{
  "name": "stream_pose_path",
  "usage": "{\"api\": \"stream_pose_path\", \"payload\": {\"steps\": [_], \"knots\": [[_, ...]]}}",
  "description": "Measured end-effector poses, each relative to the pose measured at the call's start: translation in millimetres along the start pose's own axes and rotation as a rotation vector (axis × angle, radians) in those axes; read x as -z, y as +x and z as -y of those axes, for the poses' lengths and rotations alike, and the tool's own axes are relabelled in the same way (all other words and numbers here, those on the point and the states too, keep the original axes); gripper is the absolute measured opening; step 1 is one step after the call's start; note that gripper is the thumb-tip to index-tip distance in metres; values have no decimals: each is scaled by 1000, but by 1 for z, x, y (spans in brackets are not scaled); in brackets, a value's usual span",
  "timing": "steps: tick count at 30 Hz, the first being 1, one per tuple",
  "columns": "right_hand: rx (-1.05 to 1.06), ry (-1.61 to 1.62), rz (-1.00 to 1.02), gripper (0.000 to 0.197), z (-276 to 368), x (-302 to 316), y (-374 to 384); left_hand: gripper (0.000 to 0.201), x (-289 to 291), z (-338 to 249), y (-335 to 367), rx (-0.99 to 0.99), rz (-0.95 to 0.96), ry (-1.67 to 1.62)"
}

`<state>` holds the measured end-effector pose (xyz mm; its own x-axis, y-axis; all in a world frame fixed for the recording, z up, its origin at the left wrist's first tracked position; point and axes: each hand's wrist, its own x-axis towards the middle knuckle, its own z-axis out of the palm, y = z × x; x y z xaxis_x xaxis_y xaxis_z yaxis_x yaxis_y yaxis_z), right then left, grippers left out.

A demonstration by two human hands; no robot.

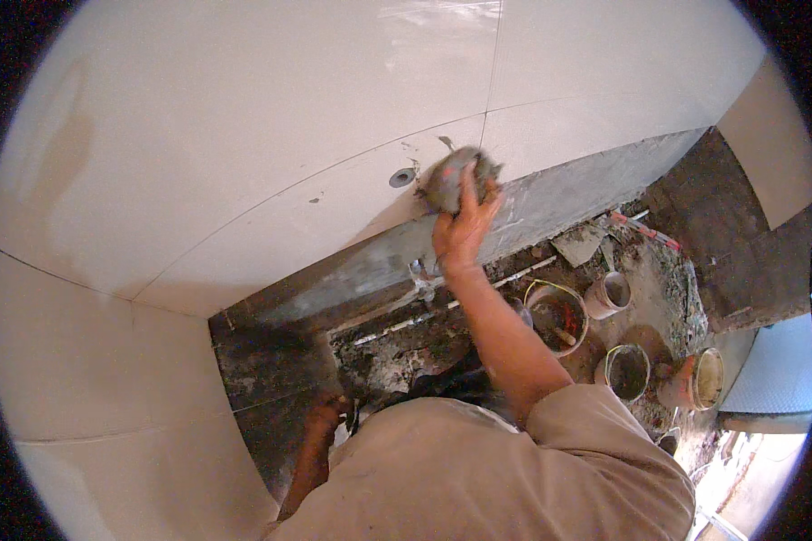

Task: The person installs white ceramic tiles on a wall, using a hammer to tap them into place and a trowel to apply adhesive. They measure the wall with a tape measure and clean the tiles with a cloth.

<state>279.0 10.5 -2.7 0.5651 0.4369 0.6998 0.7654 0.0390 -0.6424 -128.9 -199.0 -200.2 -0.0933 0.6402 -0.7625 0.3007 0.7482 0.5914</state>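
My right hand (465, 225) is raised to the pale tiled wall (271, 117), its fingers spread over a grey, mortar-smeared rag (447, 183) pressed there. The rag is a rounded wad with ragged edges, blurred by motion. It lies just below the corner where the tile joints meet. Left of it is a round grey pipe opening (402, 178) in the wall, with small mortar smears around. My left hand (327, 411) hangs low beside my body, near the dark lower wall. Its fingers are too dim and partly hidden to read; something small and white shows beside it.
Below the tiles runs a bare grey wall strip (568, 194). A white pipe (456, 304) lies along its foot. Several mortar-stained buckets (609, 295) stand on the rough floor at right, one with a tool in it. A red-and-white level (645, 231) lies farther back.
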Motion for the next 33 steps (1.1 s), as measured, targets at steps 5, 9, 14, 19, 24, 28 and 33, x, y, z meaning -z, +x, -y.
{"api": "stream_pose_path", "payload": {"steps": [5, 9, 14, 19, 24, 28, 33], "knots": [[-187, 226, 5, 72, -5, 3, 16, 39, 26, 19, 22, -87, 63, 169], [-228, 22, -36, 69, 17, -13, -2, 43, 8, 2, 28, -171, -10, 139], [-194, 331, 379, 63, 54, -25, -90, 43, 16, 9, 41, -158, 27, 89], [-666, 1168, 582, 49, 52, 12, -91, 42, 12, -11, 31, -129, 55, 75], [-828, 954, 117, 29, 23, 26, 2, 40, 43, 39, 23, -105, -47, 91], [-377, 445, -81, 17, 12, -47, -56, 40, 10, 5, 21, 28, 66, 294], [-425, 675, 128, 33, 30, -5, -26, 42, 22, 21, 9, -98, -48, 80]]}}
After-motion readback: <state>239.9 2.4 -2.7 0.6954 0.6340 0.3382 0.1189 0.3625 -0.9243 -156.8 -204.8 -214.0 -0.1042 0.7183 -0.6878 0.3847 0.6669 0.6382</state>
